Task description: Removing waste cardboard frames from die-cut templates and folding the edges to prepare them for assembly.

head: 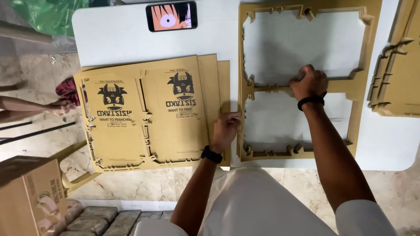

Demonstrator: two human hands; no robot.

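A white table [122, 39] fills the upper part of the head view, its near edge running above a marble floor. On its right half lies the largest piece in hand — a brown cardboard frame [356, 91], a die-cut sheet whose two panels are gone, so that two big notched windows show the white tabletop through them. Its long axis runs away from the person, toward the far edge of the table, and a narrow crossbar divides the windows. The far corners and the right rim are cut by tabs and steps; the top edge is cropped by the picture.

Left of it, overhanging the near edge of the table, sits a stack of printed cardboard sheets [144, 113], uncut panels still in place, each bearing a black cartoon mark and lettering too small to matter. The sheets are fanned slightly, the lower ones peeking out on the right.

At the far right another pile of cut cardboard [393, 74] is half out of view.

The right hand [309, 82] closes over the crossbar, fingers curled around it. The left hand [225, 129] rests on the stack's right edge — fingers together, pressing flat.

A phone [171, 16] lies at the far edge of the table.
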